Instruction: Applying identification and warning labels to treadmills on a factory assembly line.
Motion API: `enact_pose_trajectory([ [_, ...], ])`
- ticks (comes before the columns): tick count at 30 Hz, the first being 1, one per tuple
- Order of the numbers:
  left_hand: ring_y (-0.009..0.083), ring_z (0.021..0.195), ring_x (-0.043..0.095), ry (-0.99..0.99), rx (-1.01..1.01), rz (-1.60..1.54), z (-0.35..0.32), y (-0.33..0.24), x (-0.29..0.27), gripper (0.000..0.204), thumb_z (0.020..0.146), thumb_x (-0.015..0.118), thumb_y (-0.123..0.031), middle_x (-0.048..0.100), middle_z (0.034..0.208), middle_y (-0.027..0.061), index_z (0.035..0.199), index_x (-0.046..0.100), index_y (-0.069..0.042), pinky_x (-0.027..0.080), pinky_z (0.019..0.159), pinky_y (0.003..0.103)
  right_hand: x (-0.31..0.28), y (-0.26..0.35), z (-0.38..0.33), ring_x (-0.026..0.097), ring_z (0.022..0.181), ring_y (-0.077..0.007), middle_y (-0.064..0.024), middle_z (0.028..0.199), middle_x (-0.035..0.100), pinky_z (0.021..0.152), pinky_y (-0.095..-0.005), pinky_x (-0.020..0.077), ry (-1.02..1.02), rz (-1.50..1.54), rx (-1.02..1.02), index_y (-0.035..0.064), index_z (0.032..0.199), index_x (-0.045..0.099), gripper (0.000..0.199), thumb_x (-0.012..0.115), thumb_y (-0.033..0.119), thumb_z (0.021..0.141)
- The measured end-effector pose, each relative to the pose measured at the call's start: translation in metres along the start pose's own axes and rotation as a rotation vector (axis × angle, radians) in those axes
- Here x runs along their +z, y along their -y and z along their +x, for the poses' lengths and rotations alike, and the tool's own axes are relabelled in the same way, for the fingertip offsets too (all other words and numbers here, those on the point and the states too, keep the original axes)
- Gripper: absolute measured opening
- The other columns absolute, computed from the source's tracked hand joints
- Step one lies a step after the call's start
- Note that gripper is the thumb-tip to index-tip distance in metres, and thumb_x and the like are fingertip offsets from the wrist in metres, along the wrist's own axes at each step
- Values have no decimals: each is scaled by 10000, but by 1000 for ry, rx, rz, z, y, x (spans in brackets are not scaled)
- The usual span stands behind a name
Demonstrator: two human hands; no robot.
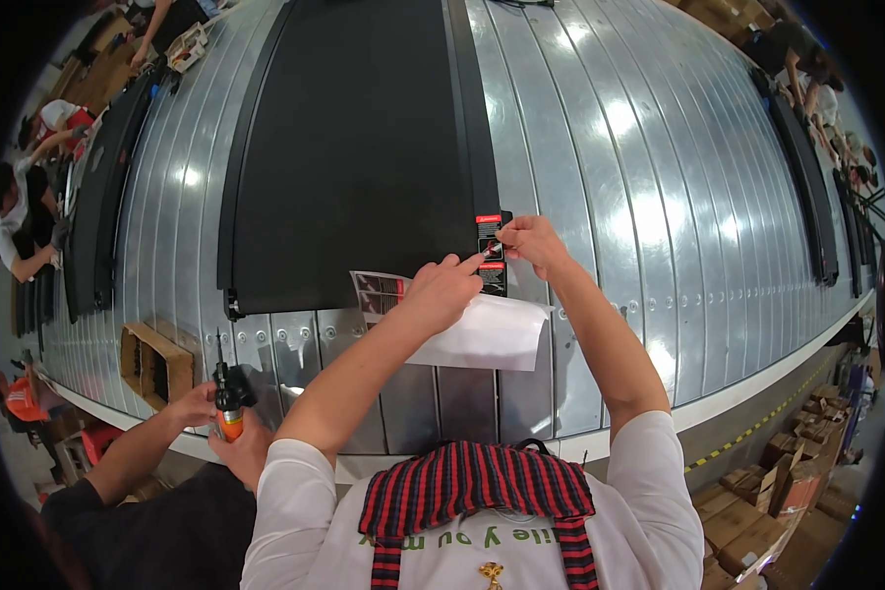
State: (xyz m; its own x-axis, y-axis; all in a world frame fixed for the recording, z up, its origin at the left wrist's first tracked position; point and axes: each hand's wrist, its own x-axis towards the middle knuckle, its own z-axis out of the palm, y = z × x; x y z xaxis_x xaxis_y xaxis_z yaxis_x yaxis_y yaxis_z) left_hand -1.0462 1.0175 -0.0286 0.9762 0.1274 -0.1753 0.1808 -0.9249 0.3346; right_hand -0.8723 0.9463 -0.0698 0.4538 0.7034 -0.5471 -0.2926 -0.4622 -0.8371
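Fingers [459,262] of two hands press one sticker [490,252].

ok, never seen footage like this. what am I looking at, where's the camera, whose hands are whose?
One picture, from a wide fisheye camera worn on a person's head and looking down, so straight edges bend near the rim. The two white-sleeved arms rising from the lower edge belong to the wearer. Their left hand and right hand meet at a small red, black and white label sticker on the side rail of a large black flat panel. The left hand also holds a white backing sheet, which carries more stickers at its left end. The panel lies on a ribbed metal conveyor. At lower left a co-worker's hands grip an orange and black powered screwdriver. An open cardboard box sits on the conveyor edge nearby.
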Motion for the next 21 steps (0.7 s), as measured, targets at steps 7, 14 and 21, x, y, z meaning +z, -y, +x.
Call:
enact_pose_trajectory([
  [7,236,889,500,1,-1,16,5,-5,-2,101,669,549,-5,479,1166,72,743,607,-41,449,681,363,1,-9,8,528,616,-156,-88,713,558,552,-306,436,-75,-255,-96,-4,709,576,117,617,105,717],
  [14,239,905,493,3,-22,22,8,-2,2,107,673,544,-11,485,1148,73,751,610,-44,443,703,369,11,9,-5,567,859,-277,-127,907,546,711,-354,447,-482,-1133,-481,33,899,533,415,694,339,670],
  [21,235,855,511,15,20,63,6,-5,1,105,666,547,-21,501,1092,68,742,613,-51,466,665,368,4,-31,12,579,786,-284,-152,832,592,706,-352,453,-249,-507,-235,-1,927,506,684,724,534,562],
])
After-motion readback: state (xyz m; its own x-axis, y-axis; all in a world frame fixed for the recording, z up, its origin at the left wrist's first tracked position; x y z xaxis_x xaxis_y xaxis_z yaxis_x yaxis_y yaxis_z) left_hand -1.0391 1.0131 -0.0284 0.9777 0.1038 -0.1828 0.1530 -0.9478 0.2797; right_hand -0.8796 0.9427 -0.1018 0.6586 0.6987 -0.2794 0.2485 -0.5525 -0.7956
